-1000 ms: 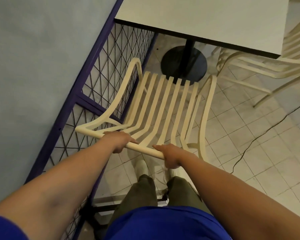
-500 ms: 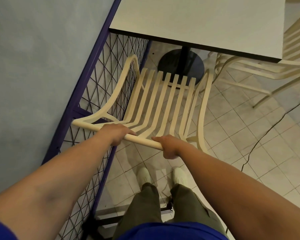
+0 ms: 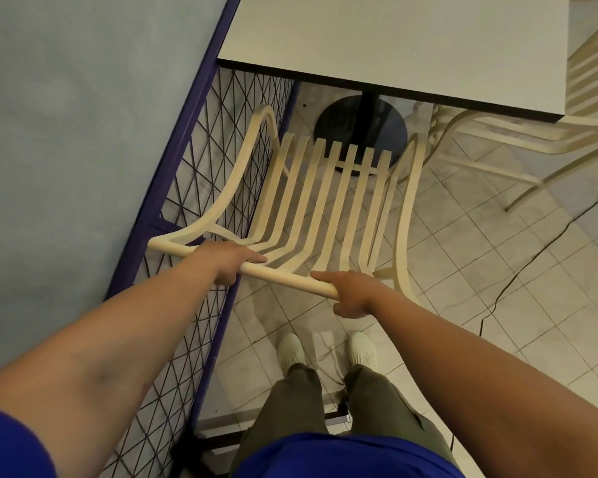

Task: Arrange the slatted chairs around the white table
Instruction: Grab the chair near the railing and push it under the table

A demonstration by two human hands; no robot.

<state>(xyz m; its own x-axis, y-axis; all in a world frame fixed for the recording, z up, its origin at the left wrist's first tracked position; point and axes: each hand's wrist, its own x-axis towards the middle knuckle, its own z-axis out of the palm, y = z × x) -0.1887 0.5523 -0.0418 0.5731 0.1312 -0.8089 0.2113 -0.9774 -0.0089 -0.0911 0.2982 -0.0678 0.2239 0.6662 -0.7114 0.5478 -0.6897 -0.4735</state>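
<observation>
Both hands (image 3: 227, 262) clenched, arms outstretched

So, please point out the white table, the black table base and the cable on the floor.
white table (image 3: 411, 39), head view, bare middle of the top.
black table base (image 3: 339, 124), head view, left part of the round disc.
cable (image 3: 532, 260), head view, middle of its run across the tiles.

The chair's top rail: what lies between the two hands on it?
In the head view, only bare rail lies between the left hand and the right hand; nothing else sits there.
</observation>
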